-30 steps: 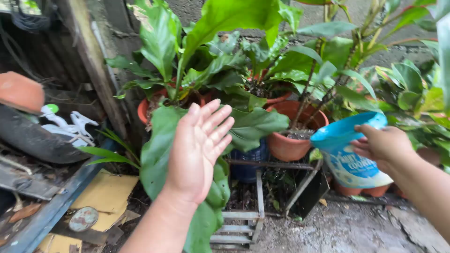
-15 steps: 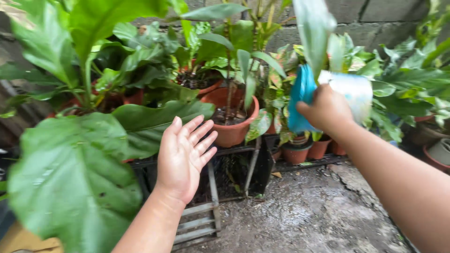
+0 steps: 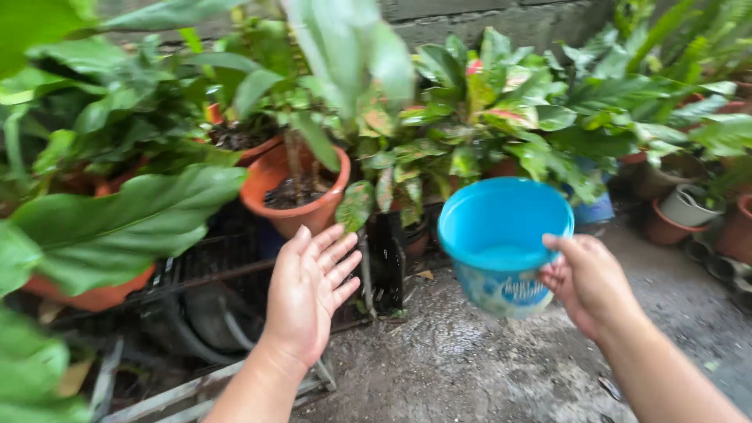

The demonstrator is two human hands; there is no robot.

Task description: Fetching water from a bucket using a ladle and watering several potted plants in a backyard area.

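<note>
A large orange clay pot [image 3: 291, 205] of dark soil and a leafy plant stands at eleven o'clock on a dark metal rack [image 3: 227, 266]. At three o'clock the right hand [image 3: 589, 280] has its fingers clamped on a round blue plastic tub [image 3: 504, 239], contents unclear. The left hand [image 3: 307, 294] is empty, fingers apart.

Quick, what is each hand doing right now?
Left hand: open, palm up, empty.
Right hand: closed on the blue plastic tub, holding it upright.

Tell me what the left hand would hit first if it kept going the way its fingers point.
Probably the terracotta pot on the rack, just beyond the left hand; depth is unclear, so the mottled leaf beside it might come first.
</note>
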